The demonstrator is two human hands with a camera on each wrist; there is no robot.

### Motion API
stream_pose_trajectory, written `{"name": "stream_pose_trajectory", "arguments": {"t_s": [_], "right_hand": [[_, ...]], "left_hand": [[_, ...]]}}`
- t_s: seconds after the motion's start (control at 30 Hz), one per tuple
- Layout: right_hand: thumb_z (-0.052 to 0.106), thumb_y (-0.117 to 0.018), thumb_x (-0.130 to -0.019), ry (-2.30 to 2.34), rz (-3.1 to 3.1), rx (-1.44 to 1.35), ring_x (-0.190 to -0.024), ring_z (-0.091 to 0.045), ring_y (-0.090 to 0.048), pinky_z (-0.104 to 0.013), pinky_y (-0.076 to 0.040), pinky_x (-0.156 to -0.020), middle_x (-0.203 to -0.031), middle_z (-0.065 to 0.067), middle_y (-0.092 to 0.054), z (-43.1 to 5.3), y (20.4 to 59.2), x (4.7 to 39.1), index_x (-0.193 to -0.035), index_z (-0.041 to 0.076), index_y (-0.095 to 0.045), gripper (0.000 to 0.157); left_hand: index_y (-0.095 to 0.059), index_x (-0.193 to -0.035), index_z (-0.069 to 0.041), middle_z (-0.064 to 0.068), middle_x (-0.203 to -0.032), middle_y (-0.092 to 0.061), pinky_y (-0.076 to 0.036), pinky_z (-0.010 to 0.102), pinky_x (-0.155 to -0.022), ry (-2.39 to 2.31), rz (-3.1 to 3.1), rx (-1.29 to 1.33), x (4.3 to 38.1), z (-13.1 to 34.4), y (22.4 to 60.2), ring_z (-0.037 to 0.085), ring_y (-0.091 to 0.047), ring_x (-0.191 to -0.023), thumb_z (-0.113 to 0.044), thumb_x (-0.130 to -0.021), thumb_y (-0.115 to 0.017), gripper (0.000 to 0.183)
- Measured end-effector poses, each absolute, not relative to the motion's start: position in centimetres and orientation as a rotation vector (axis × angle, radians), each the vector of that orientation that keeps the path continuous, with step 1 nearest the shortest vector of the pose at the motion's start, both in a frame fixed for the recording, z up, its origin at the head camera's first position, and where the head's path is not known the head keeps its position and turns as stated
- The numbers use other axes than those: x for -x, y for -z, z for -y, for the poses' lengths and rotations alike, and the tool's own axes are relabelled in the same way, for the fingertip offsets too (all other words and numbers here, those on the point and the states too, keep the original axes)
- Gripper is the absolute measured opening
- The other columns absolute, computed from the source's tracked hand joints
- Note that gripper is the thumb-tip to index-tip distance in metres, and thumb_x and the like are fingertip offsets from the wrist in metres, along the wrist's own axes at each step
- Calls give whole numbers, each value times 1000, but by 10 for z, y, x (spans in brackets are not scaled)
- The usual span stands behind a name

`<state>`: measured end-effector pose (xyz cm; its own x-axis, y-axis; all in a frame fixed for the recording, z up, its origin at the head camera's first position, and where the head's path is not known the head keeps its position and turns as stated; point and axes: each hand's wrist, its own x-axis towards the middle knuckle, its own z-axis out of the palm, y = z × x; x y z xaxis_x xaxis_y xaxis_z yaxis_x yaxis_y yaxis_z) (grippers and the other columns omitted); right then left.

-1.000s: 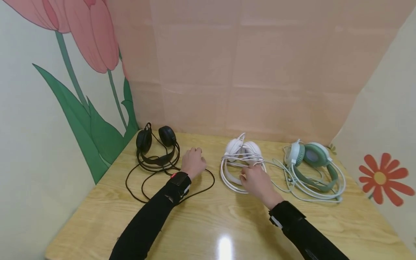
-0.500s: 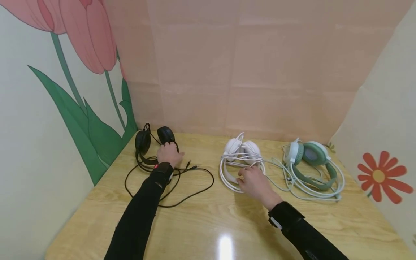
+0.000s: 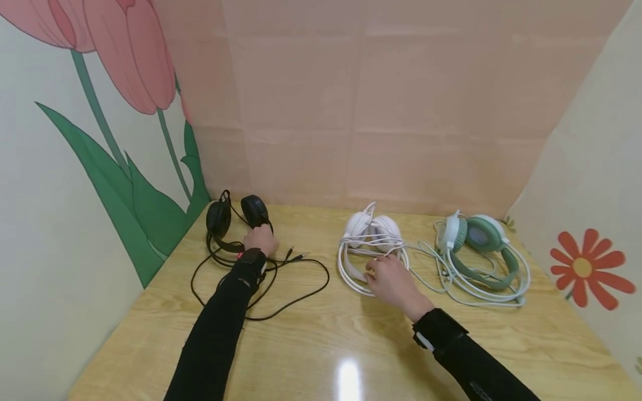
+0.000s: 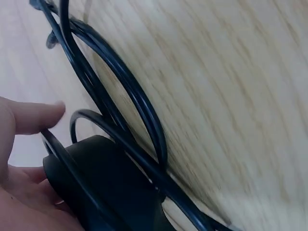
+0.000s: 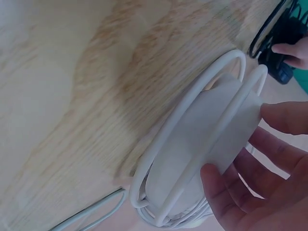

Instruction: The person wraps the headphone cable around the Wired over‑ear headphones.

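Now left hand [image 3: 261, 239] has landed, fingers curled round the black headphones [image 3: 219, 220], left of the white headphones [image 3: 355, 228]; right hand [image 3: 393, 280] pinches those, so both look held!

In the head view, a light yellow table [image 3: 301, 356] with wood grain, wide across the lower half of the frame, with a white glare [image 3: 349, 380] at bottom centre. Left of centre, directly on the tabletop, black over-ear headphones [image 3: 219, 220] with round ear cups; below these, a thin black cable [image 3: 296, 302] in loose loops. Right of centre, white over-ear headphones [image 3: 387, 227], wound with white cable. Further to the right, white-and-green over-ear headphones [image 3: 483, 234], with pale cable coiled about the headband.
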<state>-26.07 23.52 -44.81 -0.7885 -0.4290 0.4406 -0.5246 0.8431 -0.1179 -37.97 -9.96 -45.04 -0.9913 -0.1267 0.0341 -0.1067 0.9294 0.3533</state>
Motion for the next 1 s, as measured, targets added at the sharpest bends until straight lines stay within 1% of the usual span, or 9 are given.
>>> {"name": "stream_pose_trajectory", "arguments": {"t_s": [0.07,0.17,0.33,0.47,0.53,0.7,0.8,0.9,1.0], "right_hand": [[9,-79,-81,-350,2612,-706,-79,-33,-63,-47,-47,-79,-80,-10,-69,-235,448,260,-88,2,-73,12],[7,-80,-80,-378,2600,-705,-77,-32,-63,-47,-47,-79,-78,-9,-69,-234,447,258,-86,2,-73,11],[6,-81,-79,-368,2603,-707,-75,-31,-62,-47,-46,-78,-75,-7,-67,-232,449,256,-84,4,-73,10],[7,-80,-80,-368,2620,-679,-75,-32,-59,-46,-46,-74,-75,-6,-66,-232,450,257,-84,6,-73,7],[7,-79,-81,-370,2631,-668,-76,-33,-59,-46,-46,-74,-75,-6,-66,-233,448,259,-83,6,-73,6],[7,-78,-83,-359,2652,-661,-76,-33,-59,-46,-46,-75,-75,-6,-66,-234,446,262,-84,5,-74,4],[7,-78,-82,-350,2648,-674,-76,-32,-60,-46,-45,-76,-74,-5,-66,-233,447,261,-83,6,-73,5],[6,-78,-82,-348,2634,-692,-74,-31,-60,-46,-45,-75,-73,-5,-66,-233,448,260,-81,6,-73,6],[5,-78,-81,-352,2622,-695,-73,-31,-60,-45,-45,-74,-74,-5,-67,-233,449,259,-81,6,-72,6]], "left_hand": [[-67,-105,0,21,-109,-70,-50,56,-87,542,3054,-210,380,98,451,41,-66,-99,-22,-90,-60,28],[-63,-115,3,22,-112,-69,-47,56,-91,534,3084,-235,379,95,451,42,-65,-102,-25,-92,-57,37],[-48,-132,9,27,-117,-65,-46,57,-93,610,3121,-285,373,91,448,44,-64,-105,-28,-94,-53,53],[-45,-134,9,27,-116,-64,-51,54,-87,696,3158,-316,372,89,438,40,-65,-100,-27,-95,-53,54],[-46,-135,10,27,-117,-64,-52,51,-84,738,3168,-331,373,88,433,38,-65,-99,-29,-97,-51,55],[-47,-136,9,24,-118,-64,-51,51,-86,818,3129,-376,379,86,441,38,-64,-99,-36,-100,-43,58],[-54,-130,6,20,-105,-66,-50,51,-80,816,3098,-366,376,84,450,36,-64,-90,-38,-98,-43,55],[-64,-109,0,13,-87,-65,-48,45,-66,754,3063,-334,369,83,452,30,-61,-74,-40,-94,-47,46],[-67,-91,-4,10,-77,-63,-46,42,-58,661,3030,-265,365,82,449,28,-60,-66,-38,-92,-57,36]]}}
